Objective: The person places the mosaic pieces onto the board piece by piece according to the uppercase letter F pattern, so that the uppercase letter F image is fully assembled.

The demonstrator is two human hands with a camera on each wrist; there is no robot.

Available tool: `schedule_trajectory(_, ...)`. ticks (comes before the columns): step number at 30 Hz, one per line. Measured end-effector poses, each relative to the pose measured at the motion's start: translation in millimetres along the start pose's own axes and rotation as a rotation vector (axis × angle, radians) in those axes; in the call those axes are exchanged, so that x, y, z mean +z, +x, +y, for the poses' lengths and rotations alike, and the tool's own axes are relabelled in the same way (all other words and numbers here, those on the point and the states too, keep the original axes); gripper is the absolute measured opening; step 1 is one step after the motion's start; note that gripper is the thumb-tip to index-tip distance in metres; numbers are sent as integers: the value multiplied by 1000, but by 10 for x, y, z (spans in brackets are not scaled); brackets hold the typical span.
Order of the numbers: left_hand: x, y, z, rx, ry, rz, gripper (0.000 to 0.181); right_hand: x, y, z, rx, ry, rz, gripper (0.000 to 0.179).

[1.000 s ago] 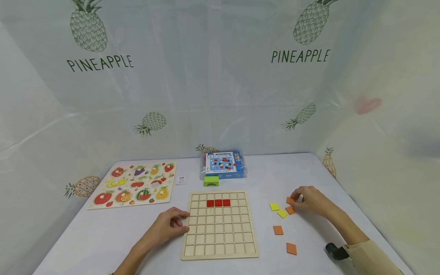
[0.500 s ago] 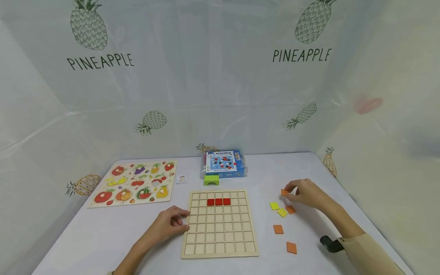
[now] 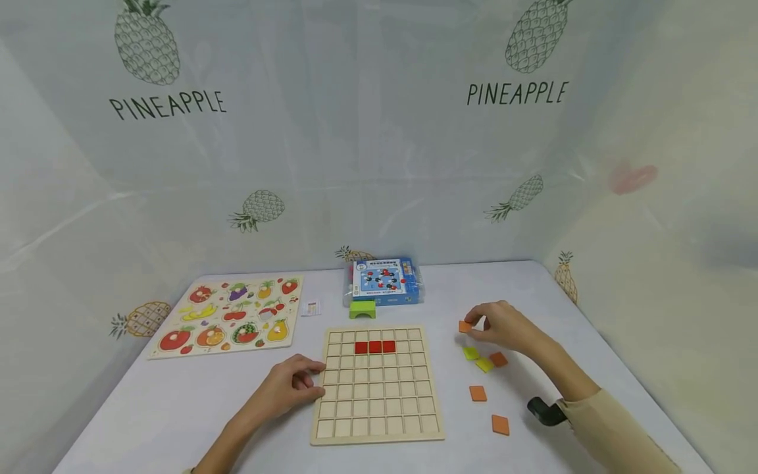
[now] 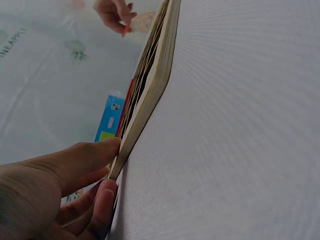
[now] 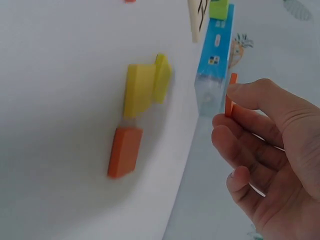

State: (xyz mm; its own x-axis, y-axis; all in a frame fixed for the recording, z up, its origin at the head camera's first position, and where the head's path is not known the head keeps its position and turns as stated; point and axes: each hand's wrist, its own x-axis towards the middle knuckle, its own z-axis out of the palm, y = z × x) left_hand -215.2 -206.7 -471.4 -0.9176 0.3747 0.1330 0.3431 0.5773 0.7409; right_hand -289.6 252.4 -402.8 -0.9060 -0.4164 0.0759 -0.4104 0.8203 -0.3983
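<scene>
An orange tile (image 3: 464,326), right of frame ctr, is held up, pinched btwn thumb & fingertip of R hand (image 3: 502,324), w/ L hand (image 3: 290,384) rested half-open agst edge of gridded board (image 3: 376,409), lower ctr; prob. a transfer step, careful cell alignment needed next.

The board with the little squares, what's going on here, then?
A person's right hand pinches an orange tile, held above the table to the right of the board. The left hand touches the board's left edge. Three red tiles sit side by side in the second row from the far edge. On the table to the right lie two yellow tiles and three more orange ones.
</scene>
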Motion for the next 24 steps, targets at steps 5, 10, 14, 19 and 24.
schedule_trajectory(5, -7, -5, -9, -6, 3, 2, 42, 48, 96, -154, -37, 7, -12, 18)
schedule_trajectory(10, -9, -3, -7, -2, 1, 2, 42, 98, 194, -295, -83, 1, -23, 19)
schedule_trajectory(14, -14, 6, 0, 0, 1, 5, 41, 129, 266, -419, -109, 7, -40, 19)
schedule_trajectory(19, -10, 1, 10, 8, -1, 7, 41, 191, 331, -551, -129, 25, -59, 18)
schedule_trajectory(24, 6, -22, 12, 19, -10, 6, 41, 264, 379, -662, -172, 35, -63, 18)
